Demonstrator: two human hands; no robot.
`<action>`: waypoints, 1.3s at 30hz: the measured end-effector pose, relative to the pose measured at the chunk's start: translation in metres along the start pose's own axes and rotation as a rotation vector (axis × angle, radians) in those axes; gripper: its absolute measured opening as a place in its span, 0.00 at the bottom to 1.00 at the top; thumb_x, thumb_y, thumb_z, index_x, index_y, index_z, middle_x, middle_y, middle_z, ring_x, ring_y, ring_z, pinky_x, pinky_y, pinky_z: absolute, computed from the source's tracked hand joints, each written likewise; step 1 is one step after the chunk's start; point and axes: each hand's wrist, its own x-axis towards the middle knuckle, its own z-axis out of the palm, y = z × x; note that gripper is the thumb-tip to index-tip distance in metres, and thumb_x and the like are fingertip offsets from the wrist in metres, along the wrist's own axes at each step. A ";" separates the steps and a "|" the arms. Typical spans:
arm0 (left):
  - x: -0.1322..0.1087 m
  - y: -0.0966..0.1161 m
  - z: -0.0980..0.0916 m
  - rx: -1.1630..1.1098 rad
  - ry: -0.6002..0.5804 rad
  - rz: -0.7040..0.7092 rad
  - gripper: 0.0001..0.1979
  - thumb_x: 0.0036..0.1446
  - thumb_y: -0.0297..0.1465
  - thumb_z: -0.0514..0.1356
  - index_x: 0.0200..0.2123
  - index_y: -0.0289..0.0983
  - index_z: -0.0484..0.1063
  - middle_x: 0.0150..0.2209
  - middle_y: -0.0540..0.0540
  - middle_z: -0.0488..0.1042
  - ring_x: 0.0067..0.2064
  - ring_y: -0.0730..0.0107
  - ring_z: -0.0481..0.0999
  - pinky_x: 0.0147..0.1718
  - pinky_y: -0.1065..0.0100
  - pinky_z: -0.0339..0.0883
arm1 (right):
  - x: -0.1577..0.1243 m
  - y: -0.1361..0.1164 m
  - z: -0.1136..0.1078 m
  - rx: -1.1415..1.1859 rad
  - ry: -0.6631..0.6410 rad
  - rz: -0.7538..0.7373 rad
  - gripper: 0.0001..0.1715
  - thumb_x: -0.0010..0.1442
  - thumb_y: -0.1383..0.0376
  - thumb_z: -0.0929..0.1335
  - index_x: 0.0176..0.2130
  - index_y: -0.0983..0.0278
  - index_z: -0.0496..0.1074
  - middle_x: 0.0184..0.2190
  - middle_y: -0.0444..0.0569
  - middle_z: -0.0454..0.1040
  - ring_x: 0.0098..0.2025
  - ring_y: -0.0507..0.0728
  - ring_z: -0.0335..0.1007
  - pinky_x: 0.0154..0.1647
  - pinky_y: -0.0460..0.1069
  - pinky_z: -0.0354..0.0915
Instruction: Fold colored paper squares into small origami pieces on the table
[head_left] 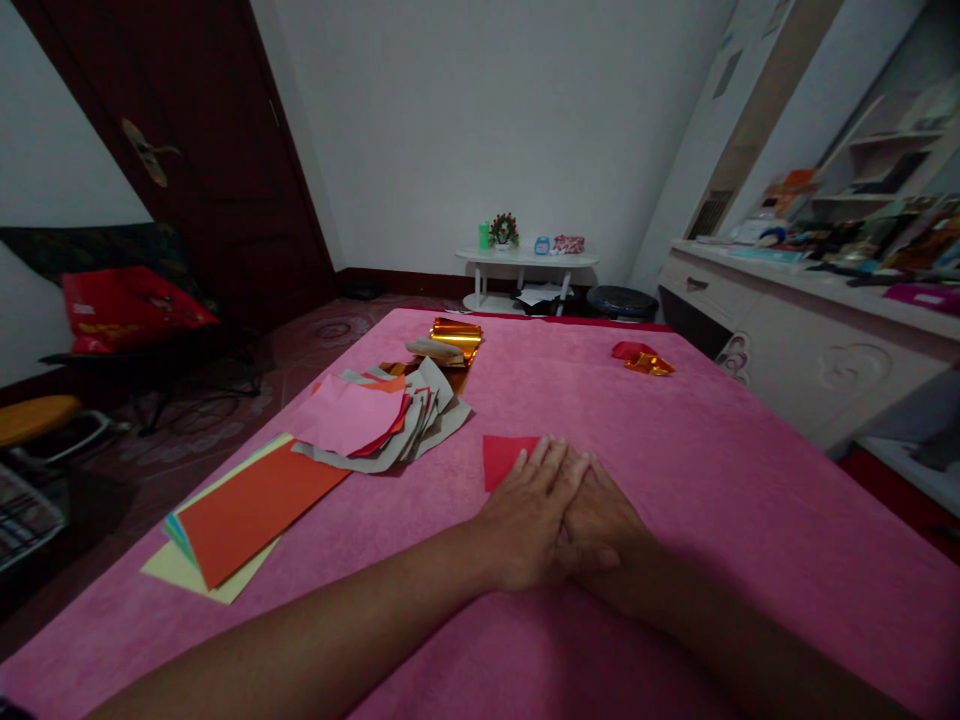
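Red paper (502,462) lies on the pink-covered counter (720,490), right of the paper pile (352,415), partly under the left hand (529,525), which overlaps the right hand (611,520). Both grips are flat and open, apparently pressing; the next move calls for lifting clear.

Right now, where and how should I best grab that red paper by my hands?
Probably pinch the red paper at its exposed left edge, coming from the left: that edge appears flat and uncovered on the pink cloth, while your left hand hides part of its right side.
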 end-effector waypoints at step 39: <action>-0.007 -0.017 -0.015 0.159 -0.008 -0.059 0.52 0.52 0.60 0.45 0.65 0.23 0.43 0.66 0.28 0.42 0.67 0.50 0.42 0.63 0.54 0.42 | -0.024 0.001 -0.023 -0.110 0.041 -0.073 0.40 0.62 0.54 0.59 0.63 0.78 0.53 0.64 0.67 0.51 0.65 0.65 0.47 0.63 0.60 0.54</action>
